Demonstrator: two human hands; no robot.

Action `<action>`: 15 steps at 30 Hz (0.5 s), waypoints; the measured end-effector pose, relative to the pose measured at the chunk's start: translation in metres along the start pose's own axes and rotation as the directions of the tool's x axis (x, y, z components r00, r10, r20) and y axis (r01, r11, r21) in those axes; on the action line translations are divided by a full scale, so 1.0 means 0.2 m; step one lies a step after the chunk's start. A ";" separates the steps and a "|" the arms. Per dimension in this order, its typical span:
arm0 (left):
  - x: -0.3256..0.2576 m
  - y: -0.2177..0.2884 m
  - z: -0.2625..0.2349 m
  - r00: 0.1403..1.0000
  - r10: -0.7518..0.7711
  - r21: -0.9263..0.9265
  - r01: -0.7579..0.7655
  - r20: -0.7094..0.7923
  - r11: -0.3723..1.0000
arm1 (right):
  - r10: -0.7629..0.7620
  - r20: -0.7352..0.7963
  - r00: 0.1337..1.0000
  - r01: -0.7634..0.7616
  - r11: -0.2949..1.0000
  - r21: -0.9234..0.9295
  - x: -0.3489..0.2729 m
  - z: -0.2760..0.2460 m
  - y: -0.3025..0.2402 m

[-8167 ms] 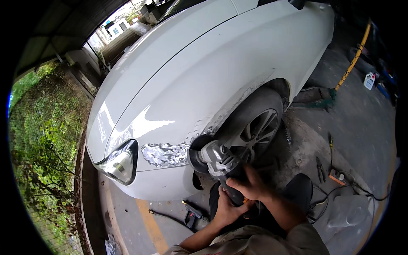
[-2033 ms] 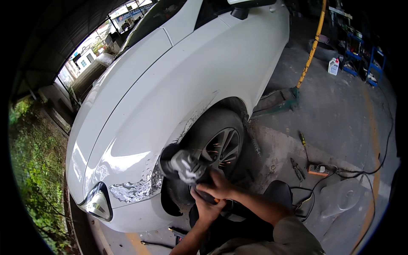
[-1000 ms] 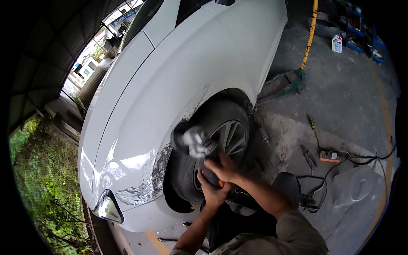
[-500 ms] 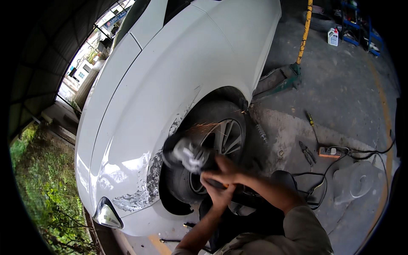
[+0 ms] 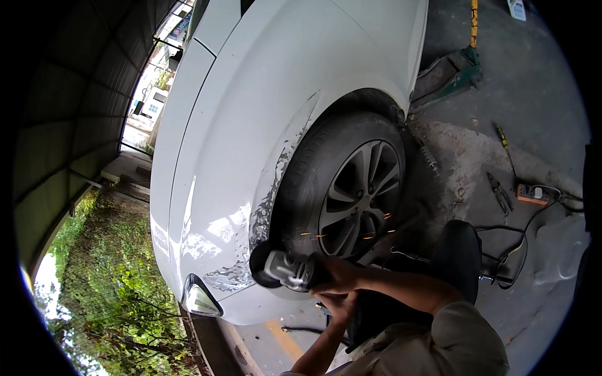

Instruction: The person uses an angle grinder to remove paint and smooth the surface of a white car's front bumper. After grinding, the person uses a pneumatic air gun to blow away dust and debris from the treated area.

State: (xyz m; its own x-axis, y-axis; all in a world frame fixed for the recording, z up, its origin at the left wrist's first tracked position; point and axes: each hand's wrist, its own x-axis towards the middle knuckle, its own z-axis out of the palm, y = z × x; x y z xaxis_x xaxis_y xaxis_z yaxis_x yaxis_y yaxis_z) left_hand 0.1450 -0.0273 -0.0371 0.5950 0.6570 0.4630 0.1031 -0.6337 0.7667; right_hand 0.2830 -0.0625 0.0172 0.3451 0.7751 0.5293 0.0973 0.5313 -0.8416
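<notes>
Both hands are closed around an angle grinder (image 5: pixel 291 269) with a grey metal head and a dark round disc (image 5: pixel 262 264). My right hand (image 5: pixel 338 274) wraps the body behind the head, and my left hand (image 5: pixel 338 305) grips it just below. The disc lies at the lower wheel-arch edge of a white car fender (image 5: pixel 244 113); contact itself cannot be made out. Scraped, mottled grey patches (image 5: pixel 229 276) run along that edge. Orange sparks (image 5: pixel 320 236) streak in front of the alloy wheel (image 5: pixel 359 197).
A green floor jack (image 5: pixel 461 72) with a yellow handle stands by the car. On the concrete lie pliers (image 5: pixel 500 193), a yellow-handled screwdriver (image 5: pixel 503 139), an orange power strip (image 5: pixel 532 194) with cables, and a translucent plastic container (image 5: pixel 558 250). My bent knee (image 5: pixel 461 250) is close to the wheel.
The grinder has moved down along the wheel-arch edge, toward the headlight, in both hands. Sparks now scatter lower across the wheel. The view has shifted, so more of the wheel shows.
</notes>
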 end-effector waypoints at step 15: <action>0.28 0.05 0.21 0.996 0.000 -0.053 0.005 0.090 0.999 | -0.032 -0.254 0.967 0.017 0.998 -0.059 0.10 -0.25 0.04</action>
State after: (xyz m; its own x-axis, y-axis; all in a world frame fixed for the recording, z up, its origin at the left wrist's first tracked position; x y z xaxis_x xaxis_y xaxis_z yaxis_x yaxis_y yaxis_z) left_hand 0.2125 -0.0127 -0.0220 0.6642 0.6178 0.4209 0.0635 -0.6076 0.7917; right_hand 0.3381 -0.0598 0.0148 0.5678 0.6455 0.5108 0.1580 0.5235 -0.8373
